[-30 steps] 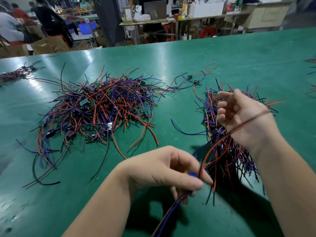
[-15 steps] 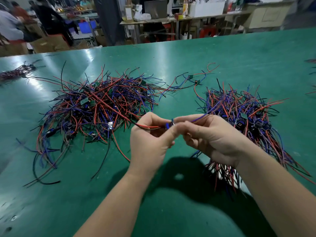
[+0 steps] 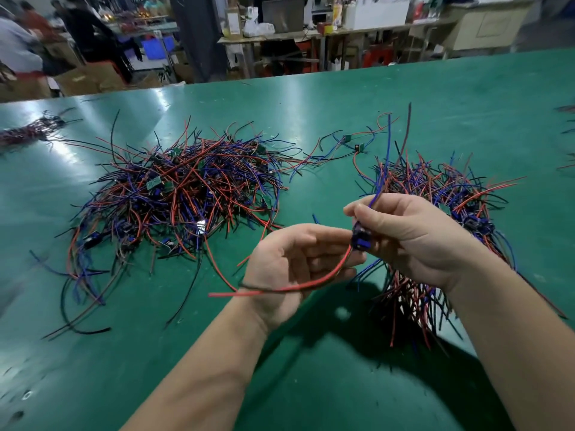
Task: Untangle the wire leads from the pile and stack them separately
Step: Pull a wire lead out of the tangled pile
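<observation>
A small bundle [image 3: 29, 132] lay far left on the green tabletop [image 3: 311, 98], then the tangled pile [image 3: 174, 194] of red, blue and black wires. Nearer, above the tabletop, the left hand [image 3: 292, 269], palm up, curled loosely round the red strand of one wire lead [image 3: 311, 284]. The right hand [image 3: 410, 241] pinched its blue connector [image 3: 361, 241]. Behind that hand lay the separated stack [image 3: 441, 188].

A green table [image 3: 435, 98] fronts a cluttered workbench [image 3: 385, 28], laptop [image 3: 282, 14] and cardboard boxes [image 3: 90, 77].
</observation>
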{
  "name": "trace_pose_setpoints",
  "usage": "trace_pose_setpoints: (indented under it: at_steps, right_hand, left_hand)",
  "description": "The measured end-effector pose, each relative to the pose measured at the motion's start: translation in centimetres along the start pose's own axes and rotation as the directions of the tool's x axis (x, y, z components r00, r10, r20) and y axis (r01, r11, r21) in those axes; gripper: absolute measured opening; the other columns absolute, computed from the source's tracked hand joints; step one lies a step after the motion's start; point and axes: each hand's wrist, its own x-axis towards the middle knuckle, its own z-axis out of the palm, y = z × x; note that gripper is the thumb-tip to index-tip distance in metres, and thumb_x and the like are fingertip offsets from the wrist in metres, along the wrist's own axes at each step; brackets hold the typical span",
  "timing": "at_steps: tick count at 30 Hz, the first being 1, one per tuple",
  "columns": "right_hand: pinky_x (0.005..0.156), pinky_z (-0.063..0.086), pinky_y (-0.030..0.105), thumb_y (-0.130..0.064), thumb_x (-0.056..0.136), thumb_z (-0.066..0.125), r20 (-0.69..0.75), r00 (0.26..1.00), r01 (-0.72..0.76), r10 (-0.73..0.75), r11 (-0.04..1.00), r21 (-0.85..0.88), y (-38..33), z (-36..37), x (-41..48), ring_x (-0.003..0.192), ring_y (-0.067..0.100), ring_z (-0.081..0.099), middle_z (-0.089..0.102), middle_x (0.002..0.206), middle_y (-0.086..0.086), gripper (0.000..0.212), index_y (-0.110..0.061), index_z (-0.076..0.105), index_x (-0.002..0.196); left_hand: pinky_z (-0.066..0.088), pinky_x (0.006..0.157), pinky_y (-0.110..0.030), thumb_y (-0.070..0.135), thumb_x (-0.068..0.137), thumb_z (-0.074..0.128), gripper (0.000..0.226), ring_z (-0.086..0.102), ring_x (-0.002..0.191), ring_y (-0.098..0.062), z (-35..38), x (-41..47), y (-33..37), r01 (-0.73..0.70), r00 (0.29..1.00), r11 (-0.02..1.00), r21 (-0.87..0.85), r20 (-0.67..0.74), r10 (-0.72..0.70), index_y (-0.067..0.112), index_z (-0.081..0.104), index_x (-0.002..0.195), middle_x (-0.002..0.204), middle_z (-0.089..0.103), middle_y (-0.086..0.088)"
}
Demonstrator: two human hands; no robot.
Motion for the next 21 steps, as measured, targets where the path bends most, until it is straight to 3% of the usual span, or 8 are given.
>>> trace_pose_setpoints:
  at_steps: [3,6,10,13,15,17,19,21]
  right_hand:
    - [0.059,0.053,0.02,-0.014,0.062,0.068,0.046,0.999,-0.009,0.015,0.992,-0.128,0.2,0.0,-0.1,0.056,0.01,0.06,0.065,0.061,0.003,0.008,-0.011,0.074,0.064]
    - [0.054,0.044,0.019,-0.017,0.056,0.072,-0.042,0.999,0.016,-0.026,0.972,-0.233,0.3,0.3,-0.1,0.053,0.012,0.05,0.061,0.057,0.002,0.007,-0.011,0.072,0.06]
    - [0.035,0.035,0.01,-0.014,0.064,0.071,-0.312,0.95,0.059,-0.033,0.996,0.074,-0.3,0.1,0.3,0.04,0.006,0.048,0.057,0.051,-0.001,0.015,-0.007,0.063,0.074]
    - [0.044,0.041,0.01,-0.006,0.081,0.066,-0.439,0.896,0.193,-0.064,0.947,0.257,-0.8,-0.3,0.6,0.045,0.004,0.051,0.061,0.057,0.0,0.002,-0.007,0.064,0.08]
    - [0.051,0.044,0.011,-0.005,0.086,0.063,-0.509,0.854,0.3,-0.109,0.902,0.31,-1.0,-0.7,0.7,0.05,0.005,0.055,0.062,0.063,0.002,0.004,-0.007,0.063,0.082]
    - [0.055,0.046,0.014,-0.003,0.09,0.059,-0.609,0.766,0.44,-0.204,0.858,0.265,-1.4,-1.3,0.7,0.054,0.007,0.056,0.06,0.068,0.003,0.008,-0.008,0.062,0.084]
    - [0.056,0.044,0.018,0.001,0.092,0.051,-0.689,0.658,0.537,-0.302,0.83,0.149,-1.7,-1.8,0.7,0.056,0.009,0.054,0.056,0.072,0.003,0.017,-0.012,0.059,0.086]
    - [0.056,0.041,0.02,0.004,0.09,0.047,-0.679,0.628,0.531,-0.38,0.848,0.016,-1.6,-1.8,0.7,0.056,0.01,0.052,0.053,0.076,0.003,0.022,-0.016,0.055,0.087]
  left_hand:
    - [0.056,0.056,-0.026,0.018,0.073,0.071,0.005,0.071,0.062,-0.021,0.5,0.2,-0.6,-0.003,0.993,0.989,0.15,-0.114,0.02,0.012,0.072,0.074,0.07,0.071,-0.012]
    - [0.054,0.05,-0.022,0.017,0.059,0.079,0.009,0.07,0.057,-0.019,0.4,0.0,-0.8,0.024,0.996,0.951,0.309,-0.091,0.005,0.02,0.07,0.059,0.066,0.07,-0.01]
    - [0.047,0.044,-0.015,0.01,0.07,0.079,0.018,0.065,0.053,-0.011,-0.1,-0.6,-0.4,0.203,0.974,0.837,0.509,-0.016,-0.227,0.018,0.067,0.061,0.061,0.067,-0.004]
    - [0.049,0.05,-0.018,0.006,0.077,0.077,0.02,0.058,0.049,-0.004,0.0,-1.0,-1.0,0.254,0.938,0.676,0.691,-0.007,-0.346,0.017,0.063,0.068,0.054,0.062,0.006]
    - [0.05,0.051,-0.019,0.007,0.076,0.077,0.019,0.056,0.049,-0.003,0.0,-1.1,-1.0,0.259,0.927,0.634,0.729,-0.002,-0.376,0.017,0.063,0.069,0.053,0.061,0.008]
    - [0.048,0.05,-0.017,0.008,0.076,0.077,0.018,0.055,0.048,-0.003,0.0,-1.0,-0.6,0.241,0.948,0.645,0.725,-0.033,-0.317,0.017,0.063,0.068,0.053,0.061,0.007]
    - [0.045,0.047,-0.014,0.009,0.077,0.076,0.016,0.055,0.048,-0.004,-0.2,-0.7,0.0,0.195,0.98,0.721,0.665,-0.114,-0.16,0.015,0.064,0.069,0.056,0.064,0.002]
    - [0.046,0.046,-0.014,0.008,0.078,0.073,0.01,0.061,0.049,-0.008,-0.6,-0.2,0.6,0.119,0.971,0.84,0.529,-0.238,0.013,0.01,0.064,0.074,0.063,0.069,-0.007]
